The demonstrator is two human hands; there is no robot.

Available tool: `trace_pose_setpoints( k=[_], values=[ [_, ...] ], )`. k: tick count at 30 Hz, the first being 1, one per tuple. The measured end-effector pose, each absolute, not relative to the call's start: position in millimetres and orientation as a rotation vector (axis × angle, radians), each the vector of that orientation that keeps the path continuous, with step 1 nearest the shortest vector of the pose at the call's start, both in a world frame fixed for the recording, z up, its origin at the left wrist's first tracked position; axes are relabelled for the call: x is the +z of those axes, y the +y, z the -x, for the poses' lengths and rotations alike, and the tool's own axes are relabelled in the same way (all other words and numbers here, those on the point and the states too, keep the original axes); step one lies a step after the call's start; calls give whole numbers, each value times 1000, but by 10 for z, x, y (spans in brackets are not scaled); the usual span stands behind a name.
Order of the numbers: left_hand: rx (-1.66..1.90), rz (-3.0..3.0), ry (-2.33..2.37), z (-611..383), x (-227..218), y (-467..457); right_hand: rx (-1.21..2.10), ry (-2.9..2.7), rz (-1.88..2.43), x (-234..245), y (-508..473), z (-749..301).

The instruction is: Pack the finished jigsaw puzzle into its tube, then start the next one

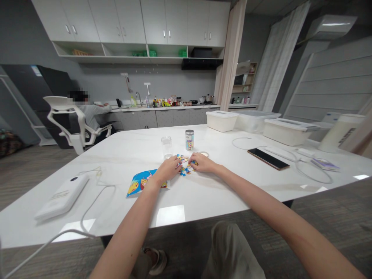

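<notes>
A small heap of colourful puzzle pieces [183, 171] lies on the white table [203, 193]. My left hand [168, 169] rests on the heap's left side with fingers curled over the pieces. My right hand [201, 161] sits on its right side, fingers bent down onto the pieces. What either hand grips is hidden. A colourful printed picture sheet [139, 183] lies flat just left of my left wrist. Behind the heap stand a clear empty glass jar [166, 147] and a small tin with a printed label [189, 140]. A round lid [204, 154] lies by my right hand.
A white power bank [62, 196] with a cable lies front left. A dark phone [268, 159], cables and white lidded bins [222, 120] occupy the right and back. A person sits in a white chair [68, 120] far left by a kitchen counter.
</notes>
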State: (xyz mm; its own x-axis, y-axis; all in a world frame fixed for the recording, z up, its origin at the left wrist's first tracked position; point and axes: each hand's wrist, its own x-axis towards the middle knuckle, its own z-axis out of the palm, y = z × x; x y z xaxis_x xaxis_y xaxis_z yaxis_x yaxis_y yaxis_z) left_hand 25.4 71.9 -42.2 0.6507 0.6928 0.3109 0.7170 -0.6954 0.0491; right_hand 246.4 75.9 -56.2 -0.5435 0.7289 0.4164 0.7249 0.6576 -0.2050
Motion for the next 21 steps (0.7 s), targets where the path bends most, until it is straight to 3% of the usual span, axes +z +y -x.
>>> trace_pose_setpoints(
  k=[12,21],
  values=[
    [-468,2900,-838,-341,-493,678,-37,-2431,1166,-529,767,-2479],
    [-510,2866,-855,-373,-494,664,-80,-2417,1262,-507,760,-2505]
  ],
)
